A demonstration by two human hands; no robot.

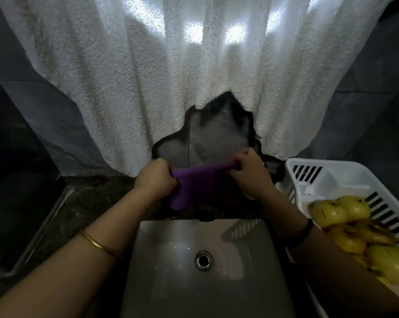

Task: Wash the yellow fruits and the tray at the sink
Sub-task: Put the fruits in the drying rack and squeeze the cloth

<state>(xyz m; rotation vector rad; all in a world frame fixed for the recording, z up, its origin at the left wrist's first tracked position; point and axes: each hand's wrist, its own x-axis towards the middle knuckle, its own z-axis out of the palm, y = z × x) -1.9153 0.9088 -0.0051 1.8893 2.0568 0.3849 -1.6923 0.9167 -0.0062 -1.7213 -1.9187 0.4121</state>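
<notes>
While the yellow fruits (363, 235) lie in the white tray (345, 177) beside the sink (203, 271), I see the left hand (156, 179) and the right hand (249, 172) each gripping one end of a purple cloth (198, 187).

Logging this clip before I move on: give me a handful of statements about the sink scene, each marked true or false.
1. Both hands grip a purple cloth. True: the left hand and right hand hold its two ends.
2. The yellow fruits lie in the sink. False: they sit in the white tray to the sink's right.
3. The sink holds no fruit or tray. True.
4. The tray is solid-walled. False: its walls are slotted.
5. A white towel hangs behind the sink. True.
6. Both wrists are bare. False: each wears a band.
</notes>
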